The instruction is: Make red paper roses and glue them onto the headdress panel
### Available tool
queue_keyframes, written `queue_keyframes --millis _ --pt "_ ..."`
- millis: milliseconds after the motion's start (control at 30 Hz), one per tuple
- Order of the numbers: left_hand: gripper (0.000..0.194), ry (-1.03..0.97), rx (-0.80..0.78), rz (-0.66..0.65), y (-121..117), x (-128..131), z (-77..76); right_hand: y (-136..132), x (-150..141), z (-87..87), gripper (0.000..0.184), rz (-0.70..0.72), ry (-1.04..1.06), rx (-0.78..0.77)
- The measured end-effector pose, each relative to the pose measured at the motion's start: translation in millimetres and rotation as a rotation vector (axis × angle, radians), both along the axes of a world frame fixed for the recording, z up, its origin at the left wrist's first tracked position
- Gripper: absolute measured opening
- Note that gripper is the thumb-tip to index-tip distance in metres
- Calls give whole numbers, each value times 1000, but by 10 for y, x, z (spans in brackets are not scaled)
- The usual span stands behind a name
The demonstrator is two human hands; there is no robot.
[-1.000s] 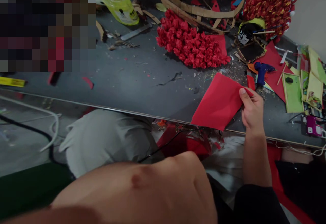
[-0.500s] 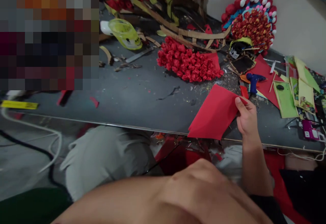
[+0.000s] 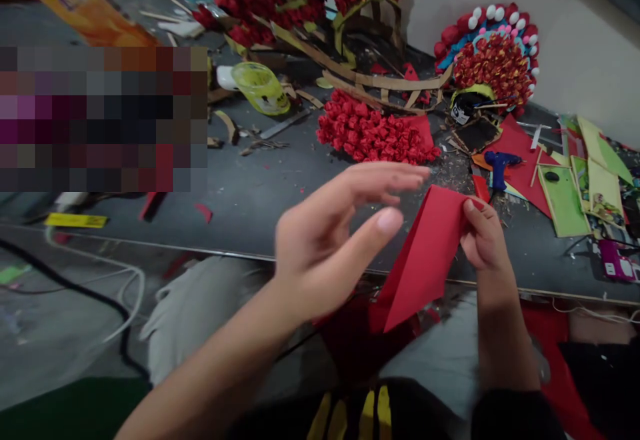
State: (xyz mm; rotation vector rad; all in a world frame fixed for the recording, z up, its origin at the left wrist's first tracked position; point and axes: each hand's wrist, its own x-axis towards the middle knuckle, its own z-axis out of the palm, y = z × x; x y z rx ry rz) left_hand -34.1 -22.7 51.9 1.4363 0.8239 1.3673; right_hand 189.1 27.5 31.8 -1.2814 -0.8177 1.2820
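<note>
My right hand (image 3: 483, 233) pinches the upper right edge of a folded sheet of red paper (image 3: 425, 253). The paper hangs tilted over the table's front edge, its layers parted at the lower left. Just left of the paper is my left hand (image 3: 340, 240), fingers stretched out and thumb apart, holding nothing. Behind it on the table lies a cluster of crumpled red paper flowers (image 3: 373, 127) on a red backing. A blue glue gun (image 3: 499, 165) rests on the table beyond my right hand.
On the dark table (image 3: 250, 207) stand a yellow-green plastic cup (image 3: 261, 90), a black jar (image 3: 465, 108) and a decorated headdress-like piece (image 3: 495, 57). Green framed panels (image 3: 563, 200) and a magenta object (image 3: 616, 260) lie at right. A white cable (image 3: 143, 300) hangs at left.
My left hand has risen from low near my body to beside the paper, opening out. The red paper has turned more upright, its layers spreading apart. The view has shifted slightly.
</note>
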Motion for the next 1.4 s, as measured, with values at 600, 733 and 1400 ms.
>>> queue_keyframes --millis 600,733,1400 --pt "19 31 -165 -301 701 148 -187 -61 -51 -89 34 166 31 -172" --pt "14 230 38 -94 679 121 -213 -80 -52 -109 34 137 4 -156" --pt "13 481 549 92 705 100 -296 -145 73 -143 25 263 -250 -40"
